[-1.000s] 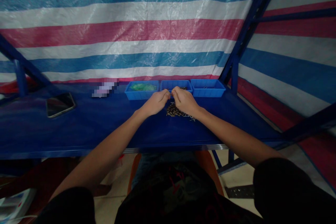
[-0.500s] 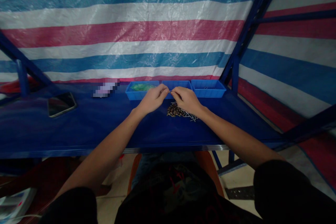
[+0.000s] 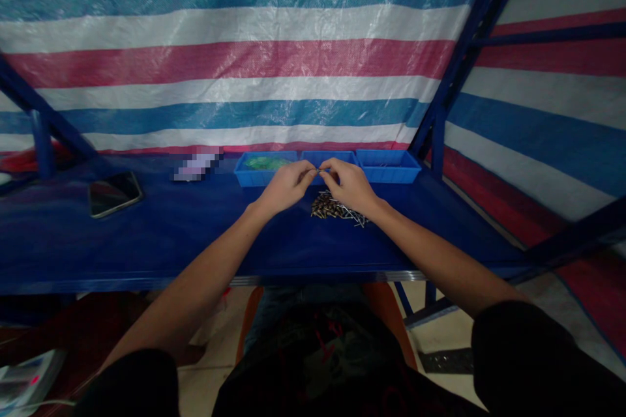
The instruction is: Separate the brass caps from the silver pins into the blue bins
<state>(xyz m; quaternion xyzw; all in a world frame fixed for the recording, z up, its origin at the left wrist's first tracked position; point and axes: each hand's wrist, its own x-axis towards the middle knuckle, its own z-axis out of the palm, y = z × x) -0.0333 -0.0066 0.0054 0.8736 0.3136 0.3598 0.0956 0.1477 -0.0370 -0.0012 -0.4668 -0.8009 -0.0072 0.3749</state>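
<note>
My left hand [image 3: 289, 184] and my right hand [image 3: 348, 184] meet over the table, fingertips pinched close together. Between them is a small thin metal piece [image 3: 318, 171], gripped from both sides; its exact kind is too small to make out. Just below the right hand lies a pile of small metal parts [image 3: 332, 206], with brass-brown stubby ends on the left and thin silvery pins [image 3: 358, 216] on the right. Behind the hands stand a blue bin with green material [image 3: 244, 177], a middle blue bin [image 3: 328, 156] partly hidden by the fingers, and a right blue bin [image 3: 391, 174] holding a few thin pins.
The blue table [image 3: 195, 241] carries a dark phone [image 3: 115, 194] at the left and a blurred pinkish item [image 3: 198, 164] near the back. A striped tarp [image 3: 235, 58] hangs behind, with a blue metal frame [image 3: 452, 55] at the right.
Both hands stay in nearly the same place. The right fingers have shifted slightly, and the small piece between the fingertips shows a little more. The pile and bins have not moved.
</note>
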